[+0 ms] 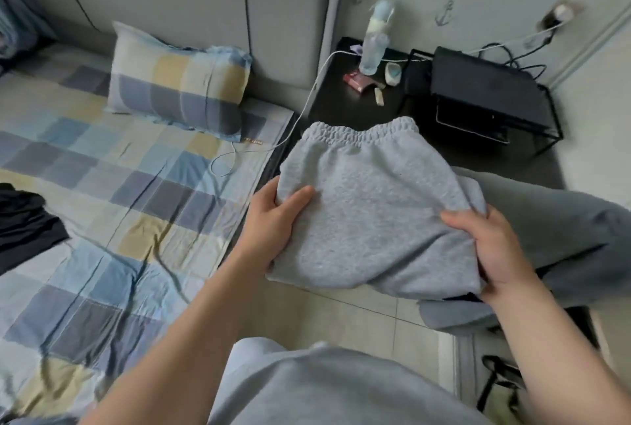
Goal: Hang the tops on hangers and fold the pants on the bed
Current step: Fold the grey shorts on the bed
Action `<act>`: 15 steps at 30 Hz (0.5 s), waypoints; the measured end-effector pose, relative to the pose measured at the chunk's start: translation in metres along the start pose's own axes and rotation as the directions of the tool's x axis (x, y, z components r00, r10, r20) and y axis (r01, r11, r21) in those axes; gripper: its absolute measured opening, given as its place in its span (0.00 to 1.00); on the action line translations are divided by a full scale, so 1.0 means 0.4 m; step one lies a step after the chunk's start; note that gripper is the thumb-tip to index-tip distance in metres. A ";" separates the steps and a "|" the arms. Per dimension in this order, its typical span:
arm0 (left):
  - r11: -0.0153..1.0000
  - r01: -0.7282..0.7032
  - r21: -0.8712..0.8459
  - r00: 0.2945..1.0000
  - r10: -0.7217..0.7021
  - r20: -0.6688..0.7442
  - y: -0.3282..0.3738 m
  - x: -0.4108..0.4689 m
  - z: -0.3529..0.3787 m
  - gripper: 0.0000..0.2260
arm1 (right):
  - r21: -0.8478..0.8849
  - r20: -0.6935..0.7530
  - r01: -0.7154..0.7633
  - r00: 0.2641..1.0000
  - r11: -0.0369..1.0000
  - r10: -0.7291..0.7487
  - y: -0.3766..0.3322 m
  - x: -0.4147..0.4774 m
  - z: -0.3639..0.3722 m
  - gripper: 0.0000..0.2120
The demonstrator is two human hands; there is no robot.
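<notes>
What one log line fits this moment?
pants: grey, folded, held beside bed | left hand: grips left edge | right hand: grips right edge | dark garment: lies on bed

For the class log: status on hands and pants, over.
Both grip folded grey pants: left hand, right hand. Pants beside bed, not on it. On bed: dark garment.

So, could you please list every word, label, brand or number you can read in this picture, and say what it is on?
Nothing here reads clearly.
Tag on the bedsheet edge: lettering too small to read.
Red packet on the nightstand: print blurred.
Clear bottle: label blurred.
Grey pants: no text visible.
</notes>
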State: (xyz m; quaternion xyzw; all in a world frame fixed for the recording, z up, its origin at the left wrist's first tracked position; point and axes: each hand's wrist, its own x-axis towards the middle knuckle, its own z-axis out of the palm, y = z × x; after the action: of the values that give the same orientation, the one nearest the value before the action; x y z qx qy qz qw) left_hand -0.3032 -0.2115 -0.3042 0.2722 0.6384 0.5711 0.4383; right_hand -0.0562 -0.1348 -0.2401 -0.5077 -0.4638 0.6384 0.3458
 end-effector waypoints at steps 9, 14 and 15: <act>0.990 -0.083 0.119 0.929 0.033 0.369 0.045 -0.137 0.600 0.06 | 0.248 -0.271 0.075 0.963 0.966 -0.005 0.002 -0.202 -0.595 0.14; 0.963 -0.167 0.210 0.816 0.016 0.578 0.051 -0.178 0.877 0.06 | 0.323 -0.470 0.159 0.883 0.933 0.012 0.052 -0.298 -0.807 0.10; 0.954 -0.187 0.234 0.788 0.004 0.616 0.047 -0.184 0.929 0.07 | 0.338 -0.502 0.172 0.864 0.925 0.023 0.064 -0.315 -0.841 0.10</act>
State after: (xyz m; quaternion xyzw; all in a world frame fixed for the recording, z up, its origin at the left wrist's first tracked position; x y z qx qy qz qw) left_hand 0.0520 -0.0880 -0.2541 0.5332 0.5234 0.3778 0.5469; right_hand 0.3014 -0.1772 -0.2412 -0.5613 -0.2492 0.5479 0.5680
